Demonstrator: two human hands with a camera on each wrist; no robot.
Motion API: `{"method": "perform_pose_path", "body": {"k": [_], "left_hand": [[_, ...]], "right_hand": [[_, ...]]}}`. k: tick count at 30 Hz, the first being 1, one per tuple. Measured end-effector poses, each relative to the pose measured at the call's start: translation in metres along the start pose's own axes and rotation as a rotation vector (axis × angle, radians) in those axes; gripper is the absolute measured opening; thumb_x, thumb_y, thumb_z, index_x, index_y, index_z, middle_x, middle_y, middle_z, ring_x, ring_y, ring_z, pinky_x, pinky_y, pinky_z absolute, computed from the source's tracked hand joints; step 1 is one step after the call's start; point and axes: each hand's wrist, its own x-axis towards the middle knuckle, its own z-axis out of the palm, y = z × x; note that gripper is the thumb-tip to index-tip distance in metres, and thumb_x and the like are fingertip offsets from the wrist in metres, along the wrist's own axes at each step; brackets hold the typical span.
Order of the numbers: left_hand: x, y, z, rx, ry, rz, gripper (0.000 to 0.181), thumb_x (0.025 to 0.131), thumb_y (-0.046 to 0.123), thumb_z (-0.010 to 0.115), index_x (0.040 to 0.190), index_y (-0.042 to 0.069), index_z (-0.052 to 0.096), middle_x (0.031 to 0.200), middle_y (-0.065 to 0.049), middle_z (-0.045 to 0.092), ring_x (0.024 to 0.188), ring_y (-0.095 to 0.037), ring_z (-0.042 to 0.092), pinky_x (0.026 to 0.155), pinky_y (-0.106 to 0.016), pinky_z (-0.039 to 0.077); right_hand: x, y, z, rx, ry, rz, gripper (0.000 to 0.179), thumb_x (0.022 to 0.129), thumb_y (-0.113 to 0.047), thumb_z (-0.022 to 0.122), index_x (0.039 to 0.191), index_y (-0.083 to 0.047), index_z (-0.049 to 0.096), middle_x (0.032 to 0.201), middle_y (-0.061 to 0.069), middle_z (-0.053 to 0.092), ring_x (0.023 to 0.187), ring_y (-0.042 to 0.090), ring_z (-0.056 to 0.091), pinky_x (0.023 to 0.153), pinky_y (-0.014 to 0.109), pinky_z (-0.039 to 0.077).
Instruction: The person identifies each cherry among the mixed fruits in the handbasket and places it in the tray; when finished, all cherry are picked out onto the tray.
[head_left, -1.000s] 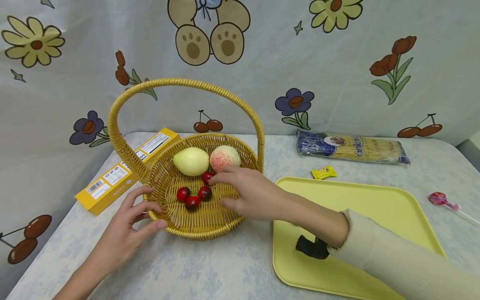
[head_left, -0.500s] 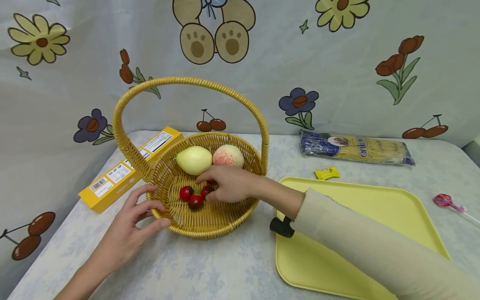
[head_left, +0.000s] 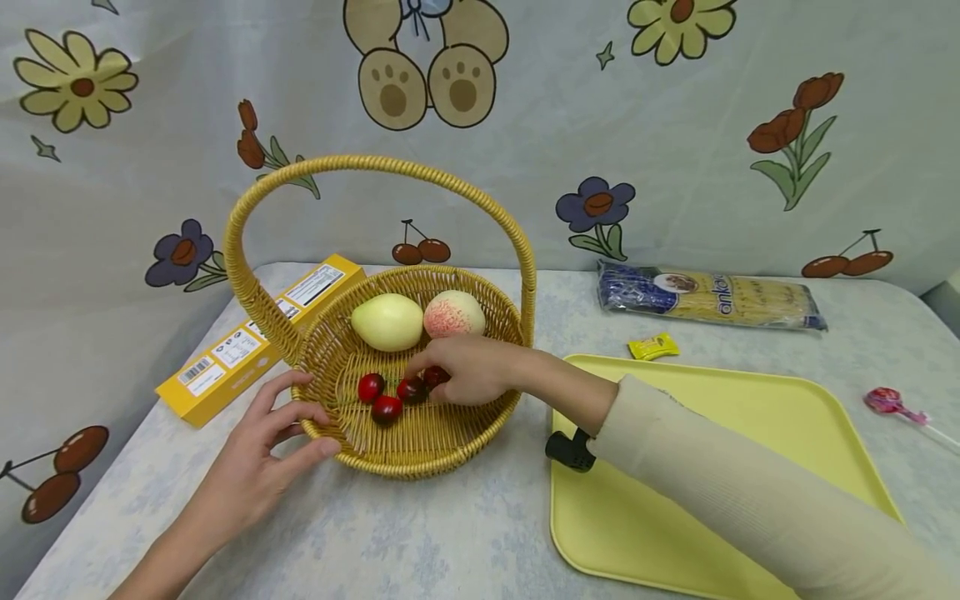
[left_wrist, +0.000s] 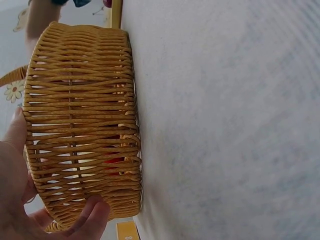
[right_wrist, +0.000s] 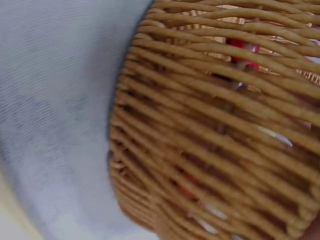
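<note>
A round wicker basket (head_left: 397,462) with a tall arched handle stands on the table, tipped slightly toward me in the head view. My left hand (head_left: 255,458) grips its near-left rim, fingers over the edge and thumb outside; the left wrist view shows the thumb (left_wrist: 95,215) against the woven side. Inside lie a pale yellow-green pear (head_left: 387,322), a white and pink peach (head_left: 454,314) and several dark red cherries (head_left: 386,409). Reaching in from the right, my right hand (head_left: 472,371) pinches one cherry (head_left: 435,377), partly hidden by the fingers. Wicker fills the right wrist view.
A yellow tray (head_left: 675,533) lies right of the basket, under the right sleeve (head_left: 720,467). Behind it are a yellow wrapped candy (head_left: 653,347) and a noodle packet (head_left: 712,296). A lollipop (head_left: 888,402) lies far right. A long yellow box (head_left: 225,367) sits behind the basket's left side.
My right hand has moved left and down among the cherries. The cherry nearest the peach has shifted slightly right and toward me, between the fingers. The left hand keeps its hold on the rim.
</note>
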Motion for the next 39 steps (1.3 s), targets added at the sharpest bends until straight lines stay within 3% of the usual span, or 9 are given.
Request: {"method": "perform_pose_path", "body": {"k": [6, 13, 22, 32, 39], "left_hand": [[0.0, 0.0, 0.0, 0.001, 0.003, 0.001, 0.019, 0.083, 0.004, 0.079, 0.097, 0.01, 0.068, 0.139, -0.009, 0.04, 0.114, -0.004, 0.044, 0.087, -0.006, 0.044], [-0.001, 0.0, 0.001, 0.009, 0.006, 0.007, 0.018, 0.083, 0.005, 0.079, 0.097, 0.011, 0.068, 0.139, -0.009, 0.041, 0.114, -0.004, 0.043, 0.086, -0.006, 0.044], [-0.001, -0.001, 0.001, 0.005, 0.009, 0.007, 0.017, 0.084, 0.005, 0.078, 0.097, 0.011, 0.068, 0.139, -0.009, 0.041, 0.115, -0.007, 0.043, 0.086, -0.006, 0.044], [-0.003, -0.002, 0.0, 0.012, 0.013, -0.007, 0.018, 0.084, 0.005, 0.078, 0.096, 0.011, 0.068, 0.139, -0.009, 0.041, 0.115, -0.006, 0.043, 0.086, -0.006, 0.044], [-0.002, -0.001, 0.001, -0.006, 0.014, 0.006, 0.018, 0.084, 0.004, 0.078, 0.097, 0.011, 0.068, 0.139, -0.009, 0.04, 0.114, -0.004, 0.045, 0.087, -0.006, 0.044]], "right_hand": [[-0.002, 0.001, 0.001, -0.006, -0.028, 0.011, 0.045, 0.093, -0.007, 0.066, 0.137, -0.013, 0.057, 0.126, 0.002, 0.06, 0.108, 0.015, 0.051, 0.099, 0.031, 0.042], [-0.002, 0.0, 0.004, -0.019, -0.002, 0.035, 0.048, 0.092, -0.009, 0.07, 0.137, -0.013, 0.058, 0.132, 0.001, 0.058, 0.119, 0.014, 0.051, 0.105, 0.032, 0.04], [-0.008, 0.001, 0.009, -0.029, 0.231, -0.05, 0.026, 0.089, -0.006, 0.07, 0.114, -0.01, 0.072, 0.109, 0.0, 0.065, 0.096, 0.013, 0.055, 0.085, 0.031, 0.047], [-0.029, -0.011, 0.007, -0.032, 0.351, -0.149, 0.031, 0.095, -0.011, 0.065, 0.126, -0.007, 0.065, 0.122, 0.003, 0.063, 0.112, 0.013, 0.056, 0.096, 0.031, 0.046], [-0.053, -0.012, 0.009, 0.018, 0.44, -0.241, 0.025, 0.093, -0.012, 0.067, 0.118, -0.01, 0.07, 0.116, -0.002, 0.066, 0.109, 0.009, 0.058, 0.094, 0.03, 0.047]]}}
